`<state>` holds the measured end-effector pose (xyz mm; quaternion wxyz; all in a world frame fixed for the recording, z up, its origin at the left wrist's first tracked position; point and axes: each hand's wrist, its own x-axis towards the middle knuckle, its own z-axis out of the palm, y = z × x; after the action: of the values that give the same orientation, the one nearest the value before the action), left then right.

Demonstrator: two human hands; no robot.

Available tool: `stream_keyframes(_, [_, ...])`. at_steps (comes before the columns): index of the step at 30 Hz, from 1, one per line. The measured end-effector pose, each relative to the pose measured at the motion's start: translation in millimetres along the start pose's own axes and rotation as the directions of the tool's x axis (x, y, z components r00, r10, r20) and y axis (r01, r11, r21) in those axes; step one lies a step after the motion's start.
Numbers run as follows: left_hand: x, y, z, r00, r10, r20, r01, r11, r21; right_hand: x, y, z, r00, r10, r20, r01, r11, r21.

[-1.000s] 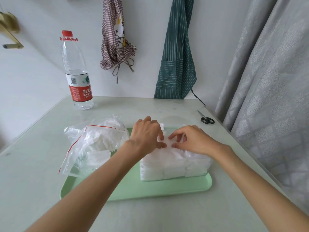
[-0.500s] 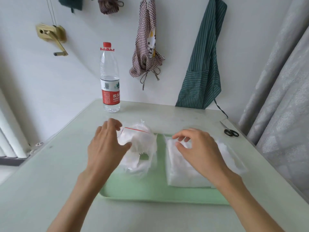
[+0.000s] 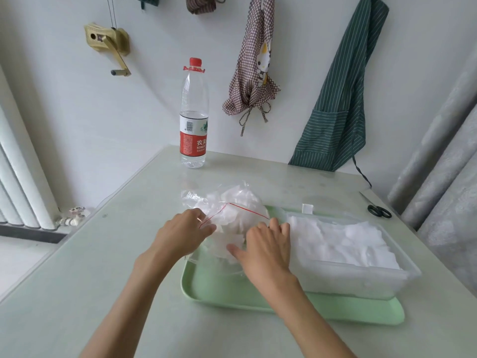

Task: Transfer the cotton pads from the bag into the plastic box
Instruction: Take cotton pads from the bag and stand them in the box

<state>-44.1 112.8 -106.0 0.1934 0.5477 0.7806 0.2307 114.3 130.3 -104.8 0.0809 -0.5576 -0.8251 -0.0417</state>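
A clear zip bag [image 3: 232, 210] with a red seal line holds white cotton pads and lies on the left part of a green tray [image 3: 232, 293]. My left hand [image 3: 180, 233] grips the bag's left edge at the red seal. My right hand [image 3: 265, 249] rests on the bag's right side with its fingers spread at the opening; whether it holds pads is hidden. To the right on the tray stands the clear plastic box [image 3: 361, 277], filled with white cotton pads [image 3: 343, 241].
A water bottle [image 3: 194, 117] stands at the back of the table. Black scissors [image 3: 377, 208] lie near the right edge by a grey curtain [image 3: 444, 182]. Two aprons hang on the wall. A radiator [image 3: 20, 182] is at the left.
Both hands left the box and moved left to the bag. The left hand has taken the bag's edge and the right hand came across onto the bag. The camera view shifted left.
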Motion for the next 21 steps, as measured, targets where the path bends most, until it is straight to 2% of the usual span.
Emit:
stream_keyframes(5, [-3, 3, -1, 0.999, -0.003, -0.037, 0.002, 1.000, -0.021, 4, -6, 13, 0.998, 0.064, -0.005, -0.062, 0.980, 0.191])
stream_keyframes(9, [-3, 5, -3, 0.998, -0.017, -0.067, 0.017, 1.000, 0.012, -3, 6, 2, 0.999, 0.017, -0.030, -0.002, 0.906, 0.424])
stream_keyframes(13, [-10, 10, -18, 0.985, 0.056, -0.162, -0.059, 0.998, -0.019, -16, 23, -23, 0.999, -0.003, -0.041, 0.031, 0.696, 0.718])
stream_keyframes(16, [-22, 23, -34, 0.961, 0.129, -0.245, -0.152, 0.985, -0.077, -20, 33, -39, 0.997, -0.027, 0.071, -0.053, 0.425, 0.903])
stream_keyframes(19, [-34, 41, -42, 0.949, 0.202, -0.240, -0.253, 0.946, -0.205, -23, 47, -50, 0.977, -0.076, 0.200, -0.184, 0.177, 0.967])
stream_keyframes(21, [-42, 53, -42, 0.952, 0.243, -0.185, -0.293, 0.896, -0.333, -24, 56, -54, 0.966, -0.095, 0.242, -0.232, 0.102, 0.967])
